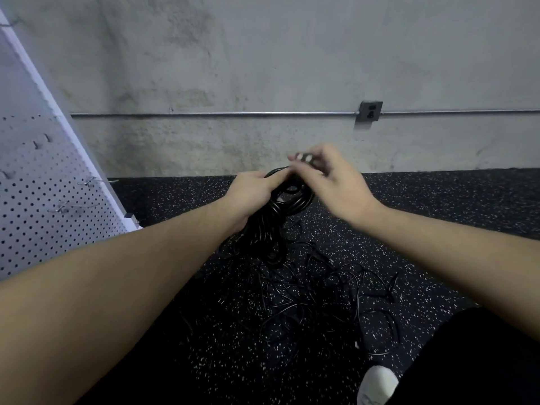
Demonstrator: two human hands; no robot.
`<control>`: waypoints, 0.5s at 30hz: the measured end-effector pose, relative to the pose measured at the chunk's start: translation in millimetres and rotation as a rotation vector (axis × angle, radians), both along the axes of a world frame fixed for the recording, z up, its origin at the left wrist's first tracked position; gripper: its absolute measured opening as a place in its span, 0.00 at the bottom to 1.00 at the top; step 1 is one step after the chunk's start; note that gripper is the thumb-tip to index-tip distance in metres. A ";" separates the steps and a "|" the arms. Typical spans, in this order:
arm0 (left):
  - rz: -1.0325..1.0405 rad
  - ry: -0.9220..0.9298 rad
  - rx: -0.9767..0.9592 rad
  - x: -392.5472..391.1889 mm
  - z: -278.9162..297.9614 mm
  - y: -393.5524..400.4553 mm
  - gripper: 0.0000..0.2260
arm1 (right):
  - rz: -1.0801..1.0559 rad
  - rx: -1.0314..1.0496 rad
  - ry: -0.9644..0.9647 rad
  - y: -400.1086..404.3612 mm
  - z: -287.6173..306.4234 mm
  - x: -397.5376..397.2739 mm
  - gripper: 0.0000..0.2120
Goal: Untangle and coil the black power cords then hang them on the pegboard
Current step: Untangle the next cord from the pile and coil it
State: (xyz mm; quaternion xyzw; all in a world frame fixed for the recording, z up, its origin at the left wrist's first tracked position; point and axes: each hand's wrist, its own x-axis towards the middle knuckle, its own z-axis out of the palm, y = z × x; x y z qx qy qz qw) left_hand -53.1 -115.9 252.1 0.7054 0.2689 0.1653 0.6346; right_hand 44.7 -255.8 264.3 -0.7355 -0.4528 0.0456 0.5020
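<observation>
A coiled bundle of black power cord (287,200) hangs in front of me, above the floor. My left hand (251,192) grips the bundle at its upper left, fingers curled round the loops. My right hand (330,176) pinches the cord's plug end (305,157) just above the bundle. Below, a tangle of loose black cords (315,290) lies spread on the speckled black floor. The white pegboard (32,200) stands at the left, with several metal hooks (65,206) sticking out of it.
A grey concrete wall runs across the back with a metal conduit (204,114) and an outlet box (370,111). My white shoe (378,385) and dark trouser leg (482,361) are at the bottom right.
</observation>
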 end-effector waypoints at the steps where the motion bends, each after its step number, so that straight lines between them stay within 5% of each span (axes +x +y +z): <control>1: -0.009 0.011 0.046 0.7 -1.8 2.3 0.14 | -0.024 0.062 0.097 1.8 1.1 1.2 0.12; 8: -0.129 0.216 0.737 7.9 -2.9 -13.1 0.20 | -0.143 0.321 0.508 7.9 19.1 9.5 0.10; 11: -0.186 0.154 0.689 8.3 -1.9 -18.2 0.20 | -0.199 0.308 0.676 9.0 17.7 21.7 0.11; 15: -0.326 0.255 0.542 5.6 -12.9 -14.1 0.18 | -0.162 -0.020 0.840 8.9 7.0 27.3 0.20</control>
